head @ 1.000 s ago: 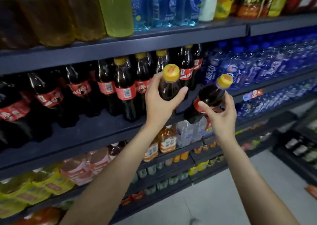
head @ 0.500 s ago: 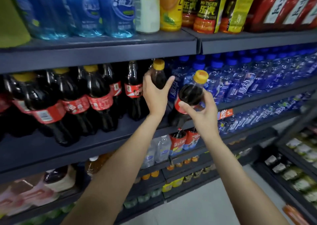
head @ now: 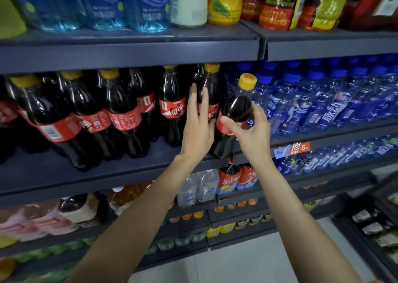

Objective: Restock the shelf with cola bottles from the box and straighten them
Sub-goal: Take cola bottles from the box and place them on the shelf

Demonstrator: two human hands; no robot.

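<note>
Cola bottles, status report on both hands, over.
Left hand fingers flat against shelved yellow-capped cola bottle. Right hand grips tilted yellow-capped cola bottle. Blue water bottles crowd the right.

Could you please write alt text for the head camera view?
A person's right hand holds a tilted cola bottle at the shelf edge, while the left hand lies against another cola bottle standing on it.

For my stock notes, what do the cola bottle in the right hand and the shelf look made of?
Cola bottle: clear glossy plastic, seemingly; see-through neck, sharp glints, yellow cap. Shelf: probably painted metal, matte dark blue-grey, with thin folded front lip.
</note>
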